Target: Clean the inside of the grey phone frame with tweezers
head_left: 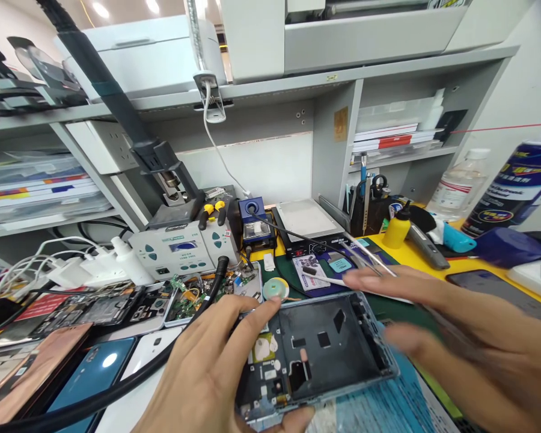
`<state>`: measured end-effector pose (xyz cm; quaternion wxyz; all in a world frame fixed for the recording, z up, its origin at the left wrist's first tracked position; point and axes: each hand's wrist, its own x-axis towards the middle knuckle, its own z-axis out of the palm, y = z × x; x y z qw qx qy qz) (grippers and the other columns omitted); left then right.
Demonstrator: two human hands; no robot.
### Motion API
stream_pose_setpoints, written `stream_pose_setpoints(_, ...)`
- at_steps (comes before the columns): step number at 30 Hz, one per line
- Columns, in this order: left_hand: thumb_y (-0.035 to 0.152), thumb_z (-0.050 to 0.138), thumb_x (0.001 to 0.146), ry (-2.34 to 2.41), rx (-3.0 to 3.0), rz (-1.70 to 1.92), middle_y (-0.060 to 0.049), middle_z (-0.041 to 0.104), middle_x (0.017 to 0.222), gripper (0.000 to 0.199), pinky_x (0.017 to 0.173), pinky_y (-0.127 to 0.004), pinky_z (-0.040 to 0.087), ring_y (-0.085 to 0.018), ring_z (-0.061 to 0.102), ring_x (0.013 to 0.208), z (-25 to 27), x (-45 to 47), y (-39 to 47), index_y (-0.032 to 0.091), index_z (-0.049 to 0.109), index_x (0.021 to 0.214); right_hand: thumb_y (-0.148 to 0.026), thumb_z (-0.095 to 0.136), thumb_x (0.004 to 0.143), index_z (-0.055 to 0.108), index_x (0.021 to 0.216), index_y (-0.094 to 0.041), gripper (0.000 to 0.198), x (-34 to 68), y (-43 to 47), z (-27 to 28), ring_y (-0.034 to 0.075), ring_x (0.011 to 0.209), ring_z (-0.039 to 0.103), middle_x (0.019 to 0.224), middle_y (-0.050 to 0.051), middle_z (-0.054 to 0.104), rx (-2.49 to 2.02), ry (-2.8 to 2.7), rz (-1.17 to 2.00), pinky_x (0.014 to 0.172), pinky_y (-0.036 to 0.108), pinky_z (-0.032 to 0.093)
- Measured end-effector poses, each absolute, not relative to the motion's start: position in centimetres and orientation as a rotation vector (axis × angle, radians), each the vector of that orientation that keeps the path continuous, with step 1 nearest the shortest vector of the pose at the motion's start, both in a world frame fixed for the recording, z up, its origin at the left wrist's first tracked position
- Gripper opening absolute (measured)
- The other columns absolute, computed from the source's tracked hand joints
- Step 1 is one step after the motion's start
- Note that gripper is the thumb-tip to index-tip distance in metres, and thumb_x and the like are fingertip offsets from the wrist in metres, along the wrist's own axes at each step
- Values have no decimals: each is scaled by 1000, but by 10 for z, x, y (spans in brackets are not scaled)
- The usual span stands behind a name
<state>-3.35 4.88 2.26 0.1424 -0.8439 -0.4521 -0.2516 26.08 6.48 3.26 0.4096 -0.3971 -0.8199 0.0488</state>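
My left hand (207, 361) grips an opened phone frame (315, 343) by its left end, fingers on the upper edge and a fingertip below. The frame's dark battery bay faces up, with small black patches and components at its left end. My right hand (469, 325), partly blurred, is at the frame's right end; its index finger is stretched out and the thumb apart, with nothing seen between them. A white stick with a dark tip (324, 278) passes behind that index finger. Thin metal tools (369, 255), perhaps tweezers, lie just beyond it.
A hot-air station (184, 249) stands behind a tray of circuit boards (189, 300). A black hose (153, 367) crosses several phones at left. A flat heating plate (309, 219) sits at the back. Right are a yellow bottle (395, 228), a clear bottle (457, 186) and a spray can (509, 186).
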Motion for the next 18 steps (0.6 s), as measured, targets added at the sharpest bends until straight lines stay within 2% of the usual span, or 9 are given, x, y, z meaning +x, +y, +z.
stream_pose_setpoints(2, 55, 82, 68, -1303, -2435, -729, -11, 62, 132, 90, 95, -40, 62, -30, 68, 118, 23, -34, 49, 25, 46, 145, -58, 83, 78, 49, 148, -33, 82, 262, 65, 29, 35, 128, 66, 148, 5, 64, -1007, -2245, 9, 106, 42, 58)
stream_pose_setpoints(4, 56, 82, 68, -1296, -2441, -764, -11, 64, 131, 88, 94, -39, 62, -30, 69, 116, 24, -33, 50, 25, 49, 144, -64, 81, 76, 40, 154, -34, 93, 262, 64, 25, 36, 133, 61, 155, 7, 57, -1018, -2395, -4, 98, 45, 62)
stream_pose_setpoints(8, 57, 79, 70, -1330, -2418, -906, -10, 70, 123, 76, 91, -37, 62, -32, 71, 112, 28, -23, 53, 26, 61, 138, -52, 76, 87, 37, 155, -35, 80, 257, 61, 23, 32, 142, 53, 159, 6, 52, -1026, -2464, 51, 104, 46, 58)
stream_pose_setpoints(10, 58, 77, 72, -1345, -2400, -937, -10, 71, 120, 73, 90, -37, 63, -32, 71, 112, 31, -17, 55, 26, 63, 136, -44, 80, 85, 43, 151, -31, 76, 255, 62, 27, 31, 148, 45, 156, 5, 55, -902, -2430, 64, 113, 44, 50)
stream_pose_setpoints(12, 59, 77, 73, -1348, -2394, -944, -10, 71, 119, 72, 90, -37, 63, -32, 70, 112, 34, -14, 58, 26, 64, 136, -31, 81, 85, 54, 141, -29, 62, 251, 62, 30, 29, 150, 43, 148, 4, 64, -719, -2377, 86, 121, 43, 41)
stream_pose_setpoints(13, 59, 76, 73, -1348, -2392, -945, -10, 71, 119, 72, 90, -37, 63, -32, 71, 111, 35, -13, 59, 26, 64, 135, -26, 81, 86, 59, 135, -29, 54, 249, 61, 30, 28, 148, 45, 141, 3, 69, -628, -2360, 108, 123, 43, 38)
stream_pose_setpoints(15, 60, 76, 73, -1350, -2387, -943, -10, 71, 119, 71, 90, -37, 63, -31, 71, 111, 36, -13, 61, 26, 65, 135, -25, 79, 88, 68, 125, -30, 39, 245, 59, 24, 29, 139, 56, 127, 1, 77, -511, -2384, 186, 120, 41, 43)
stream_pose_setpoints(18, 60, 76, 73, -1356, -2380, -940, -10, 71, 118, 70, 90, -37, 63, -31, 71, 110, 35, -16, 61, 26, 65, 134, -20, 78, 87, 75, 116, -34, 31, 238, 54, 7, 25, 121, 69, 108, -5, 82, -524, -2254, 232, 116, 36, 46)
